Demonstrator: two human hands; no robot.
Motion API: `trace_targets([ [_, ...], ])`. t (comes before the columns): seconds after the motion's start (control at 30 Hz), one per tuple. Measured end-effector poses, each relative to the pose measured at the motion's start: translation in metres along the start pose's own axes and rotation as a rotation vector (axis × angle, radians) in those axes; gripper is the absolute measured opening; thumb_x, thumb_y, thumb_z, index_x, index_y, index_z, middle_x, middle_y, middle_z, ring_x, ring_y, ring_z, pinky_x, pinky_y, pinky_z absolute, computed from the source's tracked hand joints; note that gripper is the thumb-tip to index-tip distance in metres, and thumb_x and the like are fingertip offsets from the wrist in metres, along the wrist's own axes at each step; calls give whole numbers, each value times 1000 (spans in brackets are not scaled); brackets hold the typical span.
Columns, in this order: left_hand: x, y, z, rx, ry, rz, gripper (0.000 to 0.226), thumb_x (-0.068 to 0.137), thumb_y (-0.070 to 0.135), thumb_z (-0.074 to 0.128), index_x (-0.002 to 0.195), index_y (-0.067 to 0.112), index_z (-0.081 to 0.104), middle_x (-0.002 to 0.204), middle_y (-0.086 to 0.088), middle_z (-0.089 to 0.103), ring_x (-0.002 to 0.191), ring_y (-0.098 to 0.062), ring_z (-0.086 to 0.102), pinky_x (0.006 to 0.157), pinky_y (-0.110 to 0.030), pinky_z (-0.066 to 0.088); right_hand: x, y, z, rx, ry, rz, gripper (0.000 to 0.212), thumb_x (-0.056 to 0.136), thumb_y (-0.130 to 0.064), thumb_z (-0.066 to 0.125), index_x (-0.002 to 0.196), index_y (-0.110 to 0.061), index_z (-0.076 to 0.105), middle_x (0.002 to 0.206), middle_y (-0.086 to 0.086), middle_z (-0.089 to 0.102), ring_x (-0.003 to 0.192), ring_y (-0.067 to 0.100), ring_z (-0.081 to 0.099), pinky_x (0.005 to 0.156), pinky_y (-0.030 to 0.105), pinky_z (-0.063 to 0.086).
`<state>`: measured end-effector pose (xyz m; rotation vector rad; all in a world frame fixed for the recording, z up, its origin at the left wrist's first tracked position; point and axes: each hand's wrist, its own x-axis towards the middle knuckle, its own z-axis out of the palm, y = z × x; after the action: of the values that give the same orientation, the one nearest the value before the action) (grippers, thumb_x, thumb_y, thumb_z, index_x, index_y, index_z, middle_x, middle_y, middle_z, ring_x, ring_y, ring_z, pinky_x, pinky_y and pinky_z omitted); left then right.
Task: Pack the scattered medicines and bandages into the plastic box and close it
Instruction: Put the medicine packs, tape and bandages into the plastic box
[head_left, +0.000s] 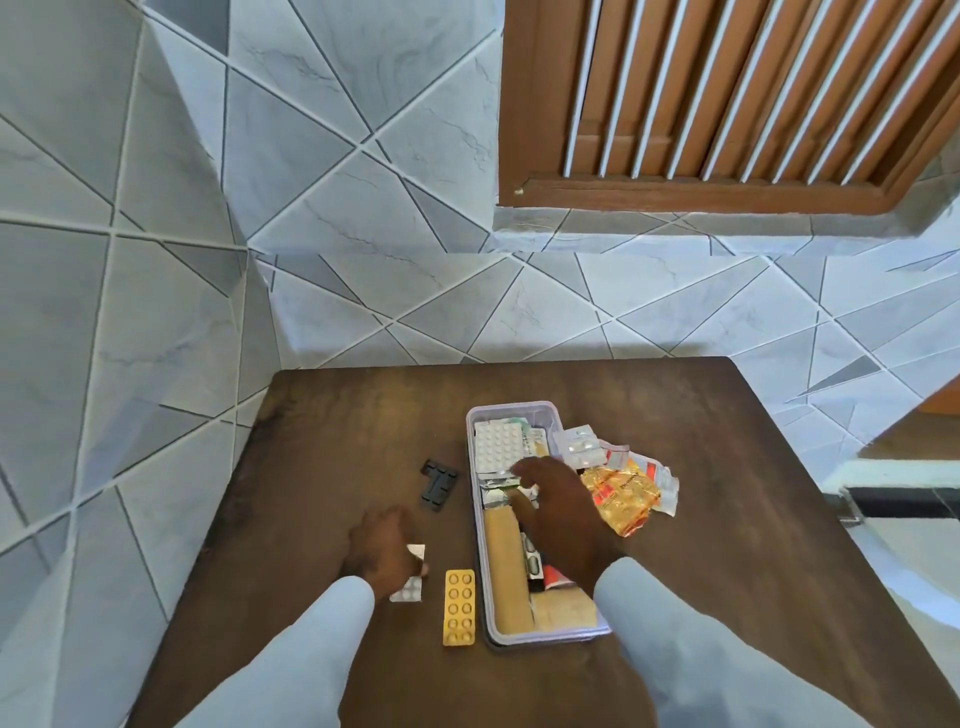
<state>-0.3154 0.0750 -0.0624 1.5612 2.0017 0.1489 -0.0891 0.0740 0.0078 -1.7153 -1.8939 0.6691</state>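
A lilac plastic box (475, 525) lies open on the brown table (322, 441), holding blister packs and tan bandage rolls (503, 571). My right hand (558, 512) reaches into its middle, fingers spread over silver strips; whether it grips one is unclear. My left hand (382, 545) rests on the table left of the box, pinching a small silver blister strip (410, 577). A yellow blister pack (460, 607) lies between that hand and the box. A pile of orange and white sachets (623, 493) sits right of the box.
A small black plastic piece (439, 485) lies left of the box. Grey tiled walls close in behind and to the left of the table. A brown louvred window is up on the right.
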Motion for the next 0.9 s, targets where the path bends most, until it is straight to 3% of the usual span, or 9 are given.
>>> trace_targets([
  [0.07,-8,-2,2,118,-60,62,57,70,27,78,120,37,55,125,0,48,114,-27,50,89,-36,51,-2,-22,16,-93,-179,-180,31,94,-28,55,123,-16,58,125,3,60,115,21,53,99,35,43],
  [0.17,-14,-3,-1,289,-98,112,55,76,28,71,127,39,52,134,-1,47,122,-29,47,103,-41,44,-10,-44,38,-321,-409,-360,27,93,-17,52,117,-7,58,122,17,58,112,34,53,91,40,45],
  [0.3,-13,-13,-5,343,-77,144,50,84,26,64,131,36,50,138,0,47,123,-26,48,105,-37,42,-24,-52,69,-596,-635,-336,36,92,-5,55,127,4,54,130,24,55,115,42,55,96,46,47],
  [0.43,-3,-31,-20,317,-104,137,58,76,34,72,129,30,47,137,1,47,123,-25,46,104,-35,40,-27,-60,91,-881,-665,-298,53,91,-8,60,137,9,41,135,30,46,122,45,45,97,48,44],
  [0.5,4,-39,-27,259,-111,125,50,71,33,72,117,29,52,127,1,54,117,-24,51,99,-35,44,-29,-62,100,-963,-655,-252,51,94,-9,54,138,13,38,134,33,46,121,46,46,97,48,43],
  [0.6,21,-50,-38,15,-169,104,28,71,22,68,96,26,57,104,3,63,98,-23,62,84,-37,54,-33,-64,113,-1007,-646,-164,45,97,-6,44,136,16,36,134,36,44,120,49,45,96,50,42],
  [0.73,41,-48,-49,-170,-225,129,30,76,4,69,94,27,59,100,1,63,83,-18,64,68,-30,56,-30,-64,116,-950,-613,-133,44,95,-6,49,135,8,41,136,30,43,123,48,42,99,51,40],
  [0.83,61,-40,-48,-239,-254,173,38,76,-1,69,99,28,61,109,-2,63,93,-21,63,76,-29,55,-28,-64,115,-827,-571,-143,41,91,-5,54,131,0,46,132,26,47,120,45,44,98,51,43],
  [0.9,71,-33,-46,-314,-259,159,45,77,-3,70,112,24,61,116,-2,63,100,-20,63,83,-29,54,-29,-65,112,-764,-580,-119,42,88,-4,57,129,-3,49,129,24,49,118,44,47,95,52,46],
])
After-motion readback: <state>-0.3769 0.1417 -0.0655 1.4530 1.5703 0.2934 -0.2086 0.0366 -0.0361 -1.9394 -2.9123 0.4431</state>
